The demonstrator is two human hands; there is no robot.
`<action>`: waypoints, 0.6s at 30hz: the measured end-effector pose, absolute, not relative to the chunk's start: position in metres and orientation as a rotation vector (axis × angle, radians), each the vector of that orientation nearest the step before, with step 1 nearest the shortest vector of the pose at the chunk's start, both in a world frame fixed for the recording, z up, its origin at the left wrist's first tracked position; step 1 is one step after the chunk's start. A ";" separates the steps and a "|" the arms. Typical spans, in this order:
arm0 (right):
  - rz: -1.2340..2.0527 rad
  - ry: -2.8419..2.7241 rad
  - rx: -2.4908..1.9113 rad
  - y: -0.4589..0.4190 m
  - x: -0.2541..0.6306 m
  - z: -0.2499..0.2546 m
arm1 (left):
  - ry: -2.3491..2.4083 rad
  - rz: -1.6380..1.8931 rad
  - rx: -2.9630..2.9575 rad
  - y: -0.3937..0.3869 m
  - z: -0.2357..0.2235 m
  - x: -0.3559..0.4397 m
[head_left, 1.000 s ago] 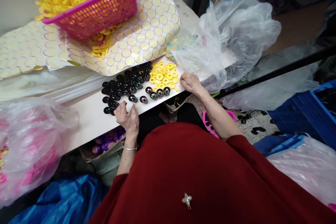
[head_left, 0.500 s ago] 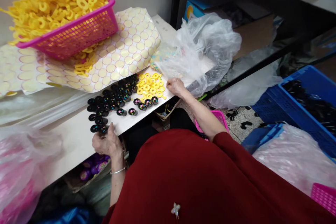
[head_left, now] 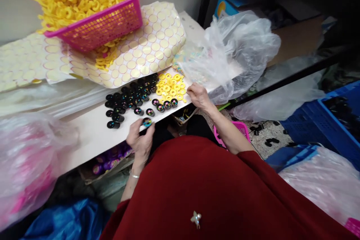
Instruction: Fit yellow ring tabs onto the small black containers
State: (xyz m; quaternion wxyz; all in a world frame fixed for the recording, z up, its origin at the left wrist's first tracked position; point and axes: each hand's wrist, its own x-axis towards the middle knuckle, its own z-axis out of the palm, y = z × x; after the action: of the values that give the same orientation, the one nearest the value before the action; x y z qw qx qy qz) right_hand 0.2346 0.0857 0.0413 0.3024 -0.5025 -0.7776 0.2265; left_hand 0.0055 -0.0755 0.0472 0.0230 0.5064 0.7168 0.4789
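Between the thumb and fingers of my left hand point(head_left: 140, 140) is a small black cup point(head_left: 146, 122) with coloured bits showing in its end, held at the front edge of the white board point(head_left: 87, 135). Behind it stand many similar black cups point(head_left: 126, 99), packed close together. A short row of cups with pink and coloured bits point(head_left: 160, 108) sits nearer the edge. My right hand point(head_left: 199, 95) is closed at the right side of a pile of flat yellow rings point(head_left: 170, 87); whatever its fingertips pinch is too small to make out.
A pink basket point(head_left: 112, 20) heaped with yellow rings stands on sticker sheets point(head_left: 152, 43) at the back. Clear plastic bags point(head_left: 244, 52) lie to the right. A pink-filled bag point(head_left: 25, 165) is at the left, and a blue crate point(head_left: 303, 120) stands at the far right.
My left hand has taken a black cup from the left end of the group and brought it right, to the front edge. My right hand stays beside the yellow rings. The view has shifted.
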 end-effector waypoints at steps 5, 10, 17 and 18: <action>0.886 -1.922 -0.766 0.027 0.222 0.077 | 1.735 1.438 1.903 -0.059 0.065 0.042; 0.887 -1.889 -0.657 -0.005 0.221 0.089 | 1.591 1.379 2.054 -0.051 0.064 0.055; 0.787 -1.962 -0.651 -0.009 0.227 0.082 | 1.561 1.310 2.103 -0.049 0.053 0.059; 0.778 -1.980 -0.649 -0.009 0.227 0.082 | 1.559 1.306 2.108 -0.049 0.052 0.059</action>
State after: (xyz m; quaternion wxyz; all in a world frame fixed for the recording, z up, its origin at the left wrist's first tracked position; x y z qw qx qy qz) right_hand 0.2268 -0.0087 0.0819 0.4428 -0.2618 -0.7982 0.3134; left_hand 0.0587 -0.0490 0.0523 0.1063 0.7156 0.5292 0.4433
